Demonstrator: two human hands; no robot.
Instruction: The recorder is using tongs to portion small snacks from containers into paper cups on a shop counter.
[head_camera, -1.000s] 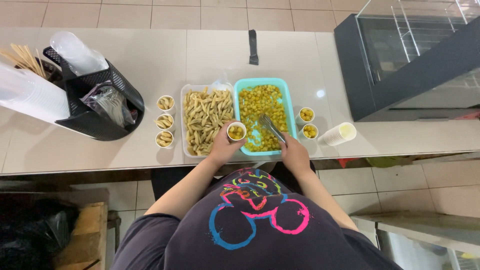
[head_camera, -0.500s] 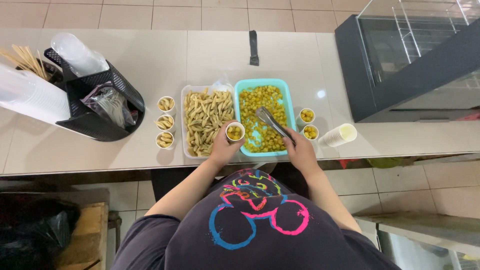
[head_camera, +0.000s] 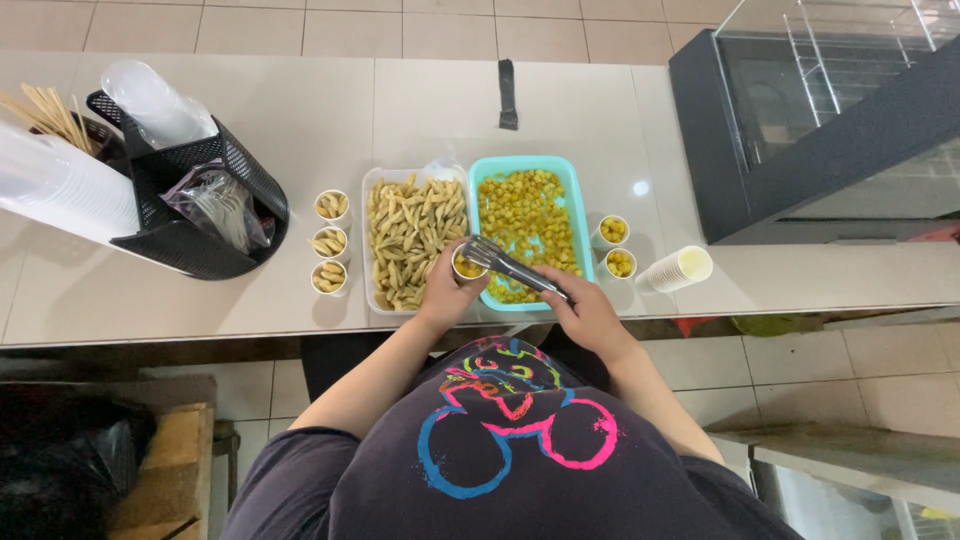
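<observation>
Single head view, steep downward look from above person, counter (head_camera: 300, 110) at mid distance, torso at bottom.

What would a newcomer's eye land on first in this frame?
Two trays at the counter's middle: a teal tray of yellow nuggets beside a clear tray of pale fries. Over them, the left hand holds a small paper cup while the right hand brings metal tongs to it. Filled cups flank both trays.

clear cup stack (head_camera: 50, 190) cut off left, display case (head_camera: 830, 120) cut off right
</observation>
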